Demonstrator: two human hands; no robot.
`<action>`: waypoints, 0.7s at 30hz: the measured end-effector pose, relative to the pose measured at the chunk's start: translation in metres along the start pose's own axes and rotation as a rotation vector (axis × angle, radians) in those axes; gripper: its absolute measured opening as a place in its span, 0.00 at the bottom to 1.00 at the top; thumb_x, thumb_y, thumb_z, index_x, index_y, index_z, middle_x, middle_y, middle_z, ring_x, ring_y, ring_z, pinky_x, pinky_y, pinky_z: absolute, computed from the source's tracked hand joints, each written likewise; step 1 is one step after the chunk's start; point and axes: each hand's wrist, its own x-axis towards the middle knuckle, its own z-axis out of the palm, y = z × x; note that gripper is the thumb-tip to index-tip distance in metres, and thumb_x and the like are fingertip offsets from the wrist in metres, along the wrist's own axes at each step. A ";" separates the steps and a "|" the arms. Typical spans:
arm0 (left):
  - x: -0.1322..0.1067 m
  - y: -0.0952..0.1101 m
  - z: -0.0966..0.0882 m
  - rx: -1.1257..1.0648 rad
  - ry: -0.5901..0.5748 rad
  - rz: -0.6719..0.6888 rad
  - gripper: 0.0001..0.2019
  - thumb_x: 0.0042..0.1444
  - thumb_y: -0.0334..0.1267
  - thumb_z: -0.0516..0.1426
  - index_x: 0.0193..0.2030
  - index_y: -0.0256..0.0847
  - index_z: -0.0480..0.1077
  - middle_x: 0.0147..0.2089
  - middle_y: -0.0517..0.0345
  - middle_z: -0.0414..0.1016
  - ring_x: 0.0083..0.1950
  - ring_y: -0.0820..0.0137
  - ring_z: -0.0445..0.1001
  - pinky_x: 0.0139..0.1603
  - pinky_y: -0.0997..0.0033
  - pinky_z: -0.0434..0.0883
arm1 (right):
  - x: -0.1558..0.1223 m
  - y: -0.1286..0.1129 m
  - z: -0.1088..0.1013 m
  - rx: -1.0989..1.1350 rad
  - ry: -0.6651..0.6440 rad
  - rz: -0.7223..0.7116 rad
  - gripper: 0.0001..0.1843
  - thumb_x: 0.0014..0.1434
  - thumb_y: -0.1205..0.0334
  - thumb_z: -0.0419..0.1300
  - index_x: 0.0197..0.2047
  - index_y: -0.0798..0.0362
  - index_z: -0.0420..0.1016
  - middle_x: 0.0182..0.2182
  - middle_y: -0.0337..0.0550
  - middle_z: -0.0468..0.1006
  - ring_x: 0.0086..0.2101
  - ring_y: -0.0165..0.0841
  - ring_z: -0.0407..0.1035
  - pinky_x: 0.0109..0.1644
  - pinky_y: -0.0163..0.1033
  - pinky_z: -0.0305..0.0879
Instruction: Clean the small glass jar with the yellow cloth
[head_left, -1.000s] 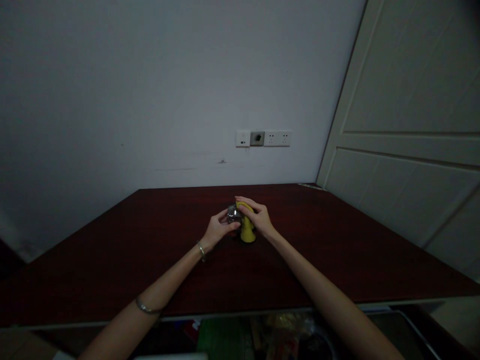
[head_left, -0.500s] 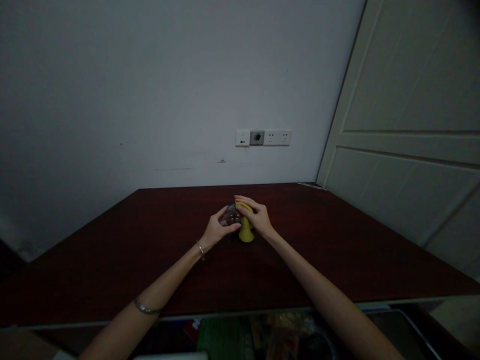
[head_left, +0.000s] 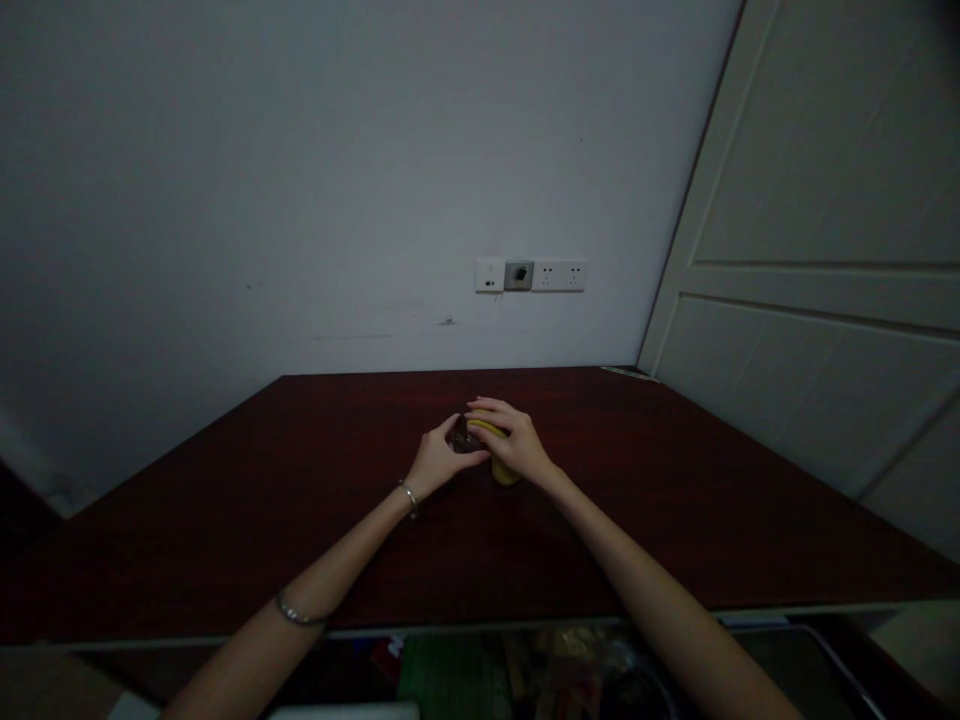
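Over the middle of the dark red table top, both hands meet at a small two-coloured object. My left hand (head_left: pixel 437 462) curves its thumb and fingers round a dark, shiny, rounded part (head_left: pixel 463 437), which is partly hidden. Wrapped over the top of a yellow, horn-shaped piece (head_left: pixel 505 474) is my right hand (head_left: pixel 520 441). The yellow piece's lower end shows under the right palm, close to the table. Whether the dark part and the yellow piece are joined, I cannot tell. The left thumb tip lies close to the right hand's fingers.
The dark red table (head_left: pixel 330 450) reaches back to a pale wall with a row of sockets (head_left: pixel 532 276). On the right stands a light panelled door (head_left: pixel 810 300). Below the table's front edge is an open space with a green item (head_left: pixel 454 675) and several packets.
My right hand has closed further over the yellow piece, covering more of it and of the dark part. The yellow lower end has shifted slightly right. The view has shifted a little too.
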 end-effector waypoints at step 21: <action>-0.001 0.006 0.000 0.228 -0.002 0.093 0.28 0.37 0.44 0.63 0.48 0.38 0.68 0.35 0.57 0.75 0.35 0.68 0.71 0.36 0.73 0.67 | -0.003 0.001 0.007 -0.070 0.026 -0.026 0.11 0.54 0.62 0.59 0.41 0.44 0.77 0.44 0.43 0.75 0.48 0.37 0.65 0.54 0.48 0.60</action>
